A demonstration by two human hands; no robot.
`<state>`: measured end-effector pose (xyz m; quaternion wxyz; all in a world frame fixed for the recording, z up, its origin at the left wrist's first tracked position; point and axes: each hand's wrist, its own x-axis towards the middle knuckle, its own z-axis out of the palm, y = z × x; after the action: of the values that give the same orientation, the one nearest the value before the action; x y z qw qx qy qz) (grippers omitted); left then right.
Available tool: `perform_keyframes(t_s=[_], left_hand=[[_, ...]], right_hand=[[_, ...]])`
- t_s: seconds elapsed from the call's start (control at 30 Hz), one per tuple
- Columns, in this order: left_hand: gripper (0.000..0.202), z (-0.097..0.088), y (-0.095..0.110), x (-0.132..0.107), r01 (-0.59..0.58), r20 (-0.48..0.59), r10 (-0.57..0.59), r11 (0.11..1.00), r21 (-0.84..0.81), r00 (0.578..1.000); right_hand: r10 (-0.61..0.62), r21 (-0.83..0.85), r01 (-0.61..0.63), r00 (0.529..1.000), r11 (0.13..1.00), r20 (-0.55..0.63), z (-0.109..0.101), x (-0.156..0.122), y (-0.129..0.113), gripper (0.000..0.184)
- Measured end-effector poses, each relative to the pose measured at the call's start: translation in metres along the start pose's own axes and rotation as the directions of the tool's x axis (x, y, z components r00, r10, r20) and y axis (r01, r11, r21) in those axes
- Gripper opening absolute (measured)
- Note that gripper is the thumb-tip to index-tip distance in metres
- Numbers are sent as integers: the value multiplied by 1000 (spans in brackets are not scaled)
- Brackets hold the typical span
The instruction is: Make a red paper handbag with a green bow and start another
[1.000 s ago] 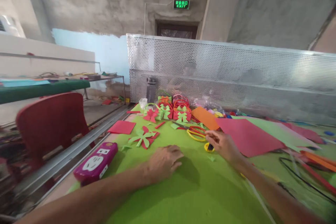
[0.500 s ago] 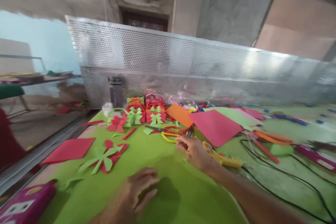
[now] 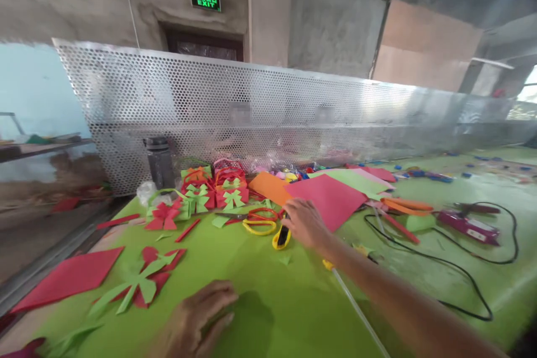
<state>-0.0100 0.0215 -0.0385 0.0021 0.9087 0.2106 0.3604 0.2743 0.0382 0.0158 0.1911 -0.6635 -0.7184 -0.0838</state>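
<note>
My left hand lies flat on the large green paper sheet at the near edge, fingers stretched out and holding nothing. My right hand reaches forward to the middle of the table, and its thumb side touches the far end of a yellow and black utility knife. Its fingers curl downward and are mostly hidden behind the back of the hand, so a grip does not show. Yellow-handled scissors and red-handled scissors lie just left of the knife. A pink-red paper sheet lies just beyond the hand.
Red and green paper bows cluster at the back by a dark bottle and a perforated metal panel. A cut bow and a red diamond sheet lie left. A black cable and a pink power strip lie right.
The view has swung to the right. My right hand has stayed by the scissors and the knife. My left hand has slipped back toward the near edge.
</note>
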Motion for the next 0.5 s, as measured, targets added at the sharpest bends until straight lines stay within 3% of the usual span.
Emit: perform_keyframes(t_s=[0.1,0.23,0.37,0.5], left_hand=[[18,0,1,-1,3,-39,-2,1000,11,999],[20,-1,4,0,-9,-86,12,999,37,996],[21,-4,8,3,7,-45,-6,1000,25,999],[20,-6,8,3,15,-46,-12,998,57,999]], right_hand=[[108,-113,-103,993,988,41,2,10,26,19],[180,-214,-150,975,965,128,16,16,47,26],[210,-269,-165,967,949,146,27,18,53,27],[152,-289,-128,986,949,63,18,16,47,27]])
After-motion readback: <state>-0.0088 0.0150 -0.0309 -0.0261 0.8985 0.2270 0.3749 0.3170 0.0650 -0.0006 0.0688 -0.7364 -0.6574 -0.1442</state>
